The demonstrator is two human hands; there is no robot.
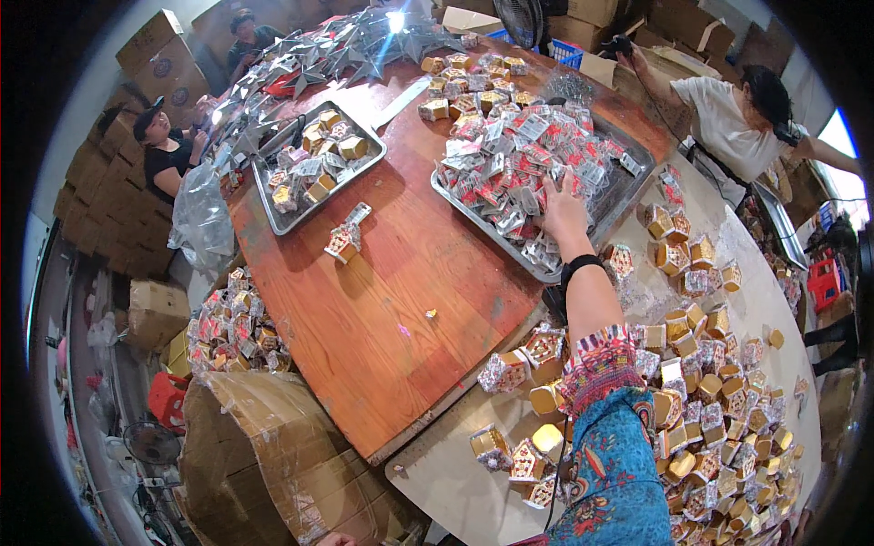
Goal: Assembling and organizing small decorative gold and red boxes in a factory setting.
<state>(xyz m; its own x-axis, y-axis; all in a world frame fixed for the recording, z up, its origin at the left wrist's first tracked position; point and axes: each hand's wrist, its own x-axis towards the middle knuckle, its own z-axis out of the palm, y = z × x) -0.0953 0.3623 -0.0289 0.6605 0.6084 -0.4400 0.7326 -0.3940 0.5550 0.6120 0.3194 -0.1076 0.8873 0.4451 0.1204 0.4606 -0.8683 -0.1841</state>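
Now, R hand (563, 211) touching pkt pile (510, 164), tray (628, 187)

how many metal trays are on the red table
2. One tray sits at the far left; the bigger tray sits at the far right, where the right hand reaches. Others may hide under the piles.

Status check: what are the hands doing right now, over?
Right hand reaching into the tray, fingers on the wrapped packets. Left hand out of view. Nothing in the way.
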